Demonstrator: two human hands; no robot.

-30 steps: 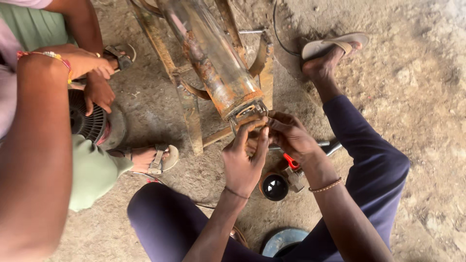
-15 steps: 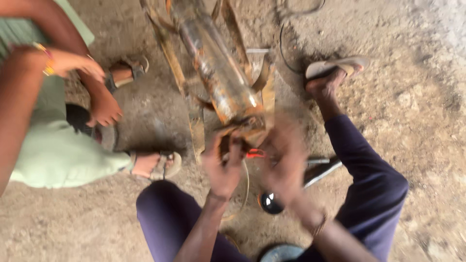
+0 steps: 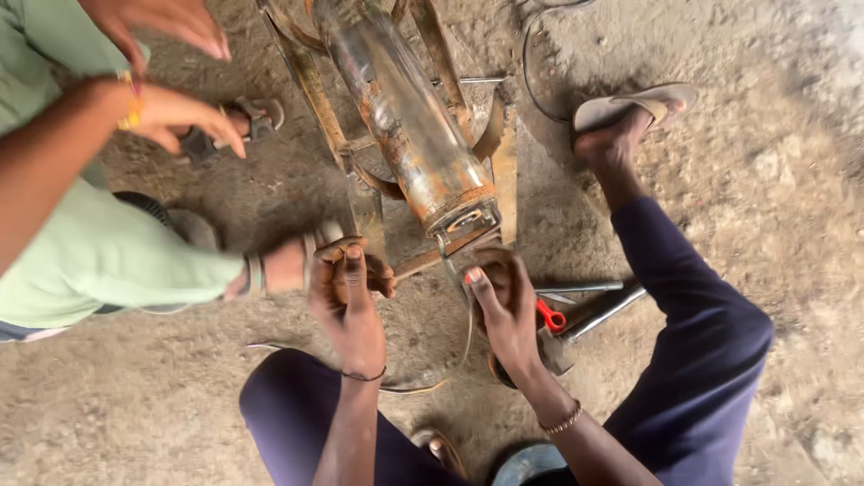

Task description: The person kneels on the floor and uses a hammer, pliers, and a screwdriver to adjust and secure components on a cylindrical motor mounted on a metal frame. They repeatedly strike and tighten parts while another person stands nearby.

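Observation:
A rusty metal cylinder [image 3: 414, 135] lies on a rusty metal frame [image 3: 310, 81] over the dirt floor, its lower end pointing at me. My left hand [image 3: 346, 301] is just below the frame's lower bar, fingers curled closed, and nothing shows inside it. My right hand [image 3: 504, 306] sits under the cylinder's end cap [image 3: 468, 220], fingers pinched at a thin wire [image 3: 454, 373] that hangs from the cap and loops down between my knees.
Red-handled pliers [image 3: 551, 317] and metal rods [image 3: 585, 288] lie beside my right hand. My right foot in a flip-flop [image 3: 630, 112] rests at the upper right. At the left another person in green clothes [image 3: 99, 252] holds both hands [image 3: 180, 121] raised, with a sandalled foot [image 3: 279, 265] near my left hand.
Both my hands have dropped from the cylinder's end cap and spread apart below it. The other person's hands have lifted towards the upper left. The view has moved closer.

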